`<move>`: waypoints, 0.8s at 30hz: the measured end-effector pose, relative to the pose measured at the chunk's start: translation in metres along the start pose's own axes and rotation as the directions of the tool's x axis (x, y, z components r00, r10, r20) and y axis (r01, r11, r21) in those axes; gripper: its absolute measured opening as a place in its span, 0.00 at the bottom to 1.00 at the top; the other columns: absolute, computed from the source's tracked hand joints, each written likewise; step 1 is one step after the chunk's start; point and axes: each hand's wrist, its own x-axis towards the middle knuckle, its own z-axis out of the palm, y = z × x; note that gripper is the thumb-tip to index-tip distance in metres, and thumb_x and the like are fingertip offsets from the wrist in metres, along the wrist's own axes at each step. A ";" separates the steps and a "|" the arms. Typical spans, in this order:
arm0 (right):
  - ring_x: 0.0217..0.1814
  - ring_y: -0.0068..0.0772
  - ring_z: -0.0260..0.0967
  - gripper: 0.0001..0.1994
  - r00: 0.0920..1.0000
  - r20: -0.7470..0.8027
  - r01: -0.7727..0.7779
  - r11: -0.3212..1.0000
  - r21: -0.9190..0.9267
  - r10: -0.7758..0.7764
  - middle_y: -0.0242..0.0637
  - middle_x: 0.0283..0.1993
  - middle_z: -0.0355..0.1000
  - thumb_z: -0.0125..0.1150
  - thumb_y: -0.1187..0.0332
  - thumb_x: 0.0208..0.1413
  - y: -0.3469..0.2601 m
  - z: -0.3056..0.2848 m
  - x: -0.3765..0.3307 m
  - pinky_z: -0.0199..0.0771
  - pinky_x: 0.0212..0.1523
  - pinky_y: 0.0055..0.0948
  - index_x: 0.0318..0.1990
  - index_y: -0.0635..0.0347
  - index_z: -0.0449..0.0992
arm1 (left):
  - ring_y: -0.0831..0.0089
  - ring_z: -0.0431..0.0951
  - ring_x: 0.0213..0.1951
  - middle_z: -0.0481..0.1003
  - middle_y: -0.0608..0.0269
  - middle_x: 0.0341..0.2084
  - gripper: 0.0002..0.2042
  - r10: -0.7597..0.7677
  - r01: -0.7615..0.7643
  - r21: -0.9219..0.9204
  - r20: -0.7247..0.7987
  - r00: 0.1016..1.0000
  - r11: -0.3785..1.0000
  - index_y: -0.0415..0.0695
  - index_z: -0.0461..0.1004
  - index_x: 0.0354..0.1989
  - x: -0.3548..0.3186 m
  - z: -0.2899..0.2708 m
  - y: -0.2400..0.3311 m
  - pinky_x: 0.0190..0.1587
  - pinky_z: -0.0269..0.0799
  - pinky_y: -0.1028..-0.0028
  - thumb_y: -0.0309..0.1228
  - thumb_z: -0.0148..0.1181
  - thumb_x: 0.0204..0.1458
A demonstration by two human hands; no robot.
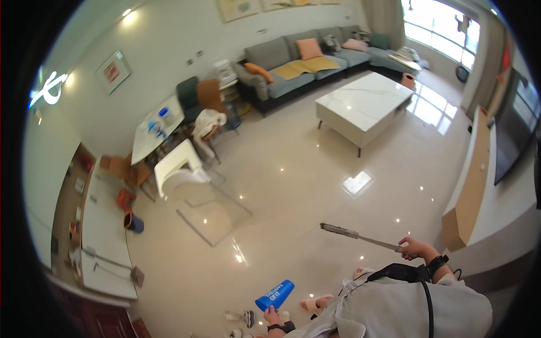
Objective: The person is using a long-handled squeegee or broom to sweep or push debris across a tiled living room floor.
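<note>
My right hand (413, 248) grips the near end of a long thin pole (360, 237) that slants down to a flat grey mop head (338, 229) resting on the glossy beige floor (293, 169). My left hand (271, 316), low at the frame's bottom edge, holds a blue cone-shaped cup (275, 294) tilted up and to the right. A dark band sits on each wrist. My feet in pale slippers (315, 303) show just below the mop.
A white marble coffee table (363, 104) stands ahead, with a grey corner sofa (315, 62) behind it. To the left are a small white table (177, 163), chairs and a clear floor mat (211, 211). A low wooden cabinet (468, 197) runs along the right wall.
</note>
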 end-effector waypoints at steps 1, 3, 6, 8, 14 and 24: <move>0.14 0.21 0.58 0.19 1.000 -0.012 0.003 0.999 0.046 -0.003 0.35 0.19 0.63 0.51 0.72 0.42 0.006 -0.011 0.000 0.61 0.14 0.20 0.44 0.59 0.55 | 0.81 0.60 0.10 0.64 0.67 0.10 0.06 0.000 -0.001 0.020 0.024 1.000 1.000 0.43 0.65 0.23 0.002 0.021 0.006 0.10 0.52 0.83 0.31 0.49 0.45; 0.14 0.21 0.58 0.19 0.997 -0.070 0.037 0.997 0.068 -0.033 0.35 0.18 0.63 0.51 0.72 0.42 0.013 -0.043 0.001 0.61 0.14 0.21 0.44 0.57 0.55 | 0.82 0.62 0.12 0.66 0.68 0.12 0.06 0.020 -0.019 -0.012 0.086 0.996 1.000 0.42 0.66 0.25 -0.009 0.078 0.023 0.11 0.51 0.84 0.31 0.49 0.44; 0.15 0.22 0.58 0.19 0.992 -0.121 0.055 0.995 0.084 -0.045 0.35 0.19 0.63 0.49 0.74 0.42 0.026 -0.089 -0.009 0.62 0.15 0.22 0.44 0.56 0.56 | 0.82 0.64 0.13 0.66 0.68 0.15 0.06 0.066 -0.065 -0.010 0.160 0.985 0.998 0.42 0.65 0.25 -0.030 0.175 0.052 0.11 0.52 0.85 0.32 0.49 0.45; 0.15 0.22 0.58 0.19 0.987 -0.158 0.035 0.985 0.166 -0.008 0.34 0.19 0.62 0.49 0.74 0.42 0.052 -0.108 -0.006 0.62 0.15 0.22 0.44 0.56 0.56 | 0.81 0.66 0.15 0.65 0.69 0.16 0.06 0.126 -0.128 -0.012 0.318 0.940 0.992 0.43 0.64 0.24 -0.036 0.237 0.069 0.12 0.55 0.86 0.31 0.49 0.45; 0.14 0.23 0.58 0.16 0.954 -0.288 0.015 0.951 0.310 0.079 0.34 0.18 0.61 0.48 0.77 0.40 0.073 -0.141 0.029 0.61 0.12 0.22 0.41 0.56 0.58 | 0.84 0.61 0.14 0.61 0.69 0.14 0.05 0.358 -0.399 -0.061 0.583 0.730 0.915 0.41 0.61 0.26 -0.065 0.400 0.170 0.14 0.57 0.86 0.29 0.47 0.47; 0.12 0.26 0.56 0.18 0.894 -0.373 0.085 0.721 0.688 0.250 0.36 0.15 0.58 0.47 0.80 0.38 0.064 -0.215 0.118 0.58 0.10 0.25 0.40 0.58 0.55 | 0.72 0.64 0.17 0.62 0.60 0.22 0.07 0.586 -0.965 -0.021 0.798 0.141 0.260 0.36 0.62 0.26 -0.106 0.627 0.344 0.22 0.61 0.78 0.28 0.49 0.44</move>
